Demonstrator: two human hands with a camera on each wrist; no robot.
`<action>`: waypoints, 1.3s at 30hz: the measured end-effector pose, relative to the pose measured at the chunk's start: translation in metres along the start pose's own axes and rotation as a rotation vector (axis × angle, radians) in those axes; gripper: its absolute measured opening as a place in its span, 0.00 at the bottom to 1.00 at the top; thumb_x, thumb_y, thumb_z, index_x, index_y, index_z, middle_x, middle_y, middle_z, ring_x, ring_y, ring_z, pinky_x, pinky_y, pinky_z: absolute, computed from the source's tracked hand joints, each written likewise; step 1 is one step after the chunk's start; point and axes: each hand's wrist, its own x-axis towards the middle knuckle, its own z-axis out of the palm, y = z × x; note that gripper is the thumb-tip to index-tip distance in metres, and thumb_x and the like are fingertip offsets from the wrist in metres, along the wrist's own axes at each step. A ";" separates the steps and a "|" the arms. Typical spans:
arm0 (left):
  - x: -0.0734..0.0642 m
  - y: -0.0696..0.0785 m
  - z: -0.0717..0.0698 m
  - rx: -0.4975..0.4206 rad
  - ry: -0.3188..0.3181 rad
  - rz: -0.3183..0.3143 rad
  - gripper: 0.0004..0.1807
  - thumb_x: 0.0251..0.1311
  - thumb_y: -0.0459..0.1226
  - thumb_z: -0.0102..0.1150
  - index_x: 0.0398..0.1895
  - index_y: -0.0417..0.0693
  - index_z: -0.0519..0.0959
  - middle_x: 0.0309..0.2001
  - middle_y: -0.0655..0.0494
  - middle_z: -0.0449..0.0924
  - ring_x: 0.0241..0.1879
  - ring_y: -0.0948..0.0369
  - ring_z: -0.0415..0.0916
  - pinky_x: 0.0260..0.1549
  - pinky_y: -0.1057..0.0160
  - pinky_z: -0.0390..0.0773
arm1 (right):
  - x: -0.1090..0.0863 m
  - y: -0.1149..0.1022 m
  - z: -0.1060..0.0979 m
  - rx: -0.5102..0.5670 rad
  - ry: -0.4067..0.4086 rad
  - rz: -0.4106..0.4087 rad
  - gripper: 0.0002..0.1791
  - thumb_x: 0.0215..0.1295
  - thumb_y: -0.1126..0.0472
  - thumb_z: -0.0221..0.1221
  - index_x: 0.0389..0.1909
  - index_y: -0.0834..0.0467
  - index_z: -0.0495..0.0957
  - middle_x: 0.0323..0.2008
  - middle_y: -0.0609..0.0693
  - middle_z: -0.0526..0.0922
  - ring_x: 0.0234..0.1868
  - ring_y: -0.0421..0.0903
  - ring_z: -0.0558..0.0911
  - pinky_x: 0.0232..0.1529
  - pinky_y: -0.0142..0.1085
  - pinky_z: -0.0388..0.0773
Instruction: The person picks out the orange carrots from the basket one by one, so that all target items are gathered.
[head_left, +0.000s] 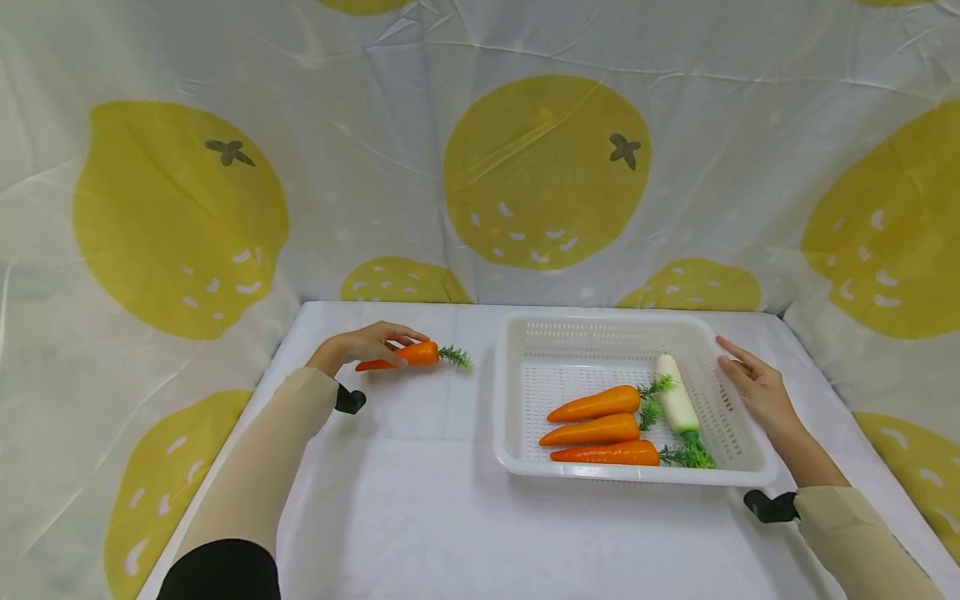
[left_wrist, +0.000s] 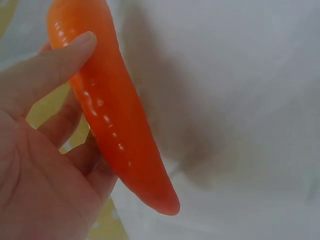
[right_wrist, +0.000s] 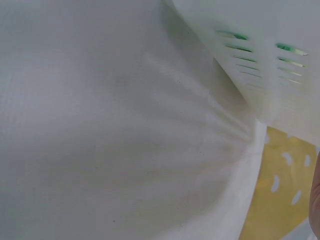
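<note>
Over the left part of the table, my left hand (head_left: 369, 344) pinches an orange carrot (head_left: 420, 354) between thumb and fingers. The carrot's green leafy top points right, and in the left wrist view its tapered tip (left_wrist: 162, 197) points down, with a shadow on the cloth beside it. My right hand (head_left: 761, 392) rests against the right rim of a white plastic basket (head_left: 637, 472), its fingers extended along the edge. Inside the basket lie three carrots (head_left: 592, 430) in a stack of rows, and a white radish (head_left: 677, 396) with green leaves lies to their right.
A white cloth covers the table (head_left: 420, 500). Behind and at both sides hangs a pale curtain (head_left: 360, 183) printed with large yellow lemons. The right wrist view shows the basket's slotted outer wall (right_wrist: 270, 75) over the cloth.
</note>
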 end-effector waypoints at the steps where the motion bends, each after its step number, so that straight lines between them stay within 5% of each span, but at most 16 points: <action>1: 0.000 -0.001 0.000 0.002 0.002 -0.001 0.30 0.66 0.29 0.61 0.72 0.46 0.69 0.69 0.36 0.64 0.68 0.37 0.61 0.65 0.42 0.63 | 0.000 0.000 0.000 0.002 0.001 -0.003 0.31 0.76 0.50 0.54 0.75 0.53 0.61 0.34 0.24 0.80 0.33 0.27 0.79 0.29 0.24 0.76; 10: 0.000 -0.011 0.003 0.014 0.015 0.001 0.30 0.65 0.27 0.60 0.71 0.44 0.69 0.68 0.36 0.66 0.67 0.38 0.62 0.65 0.43 0.63 | -0.001 0.001 0.001 0.003 0.013 -0.032 0.30 0.76 0.52 0.55 0.74 0.53 0.63 0.32 0.27 0.81 0.30 0.29 0.77 0.27 0.24 0.73; 39: -0.002 -0.012 0.005 -0.003 -0.010 0.015 0.34 0.62 0.25 0.63 0.72 0.39 0.66 0.67 0.34 0.67 0.67 0.38 0.63 0.64 0.44 0.66 | 0.000 0.002 -0.001 0.017 0.008 -0.051 0.29 0.76 0.53 0.54 0.74 0.52 0.64 0.33 0.27 0.82 0.30 0.29 0.79 0.27 0.24 0.75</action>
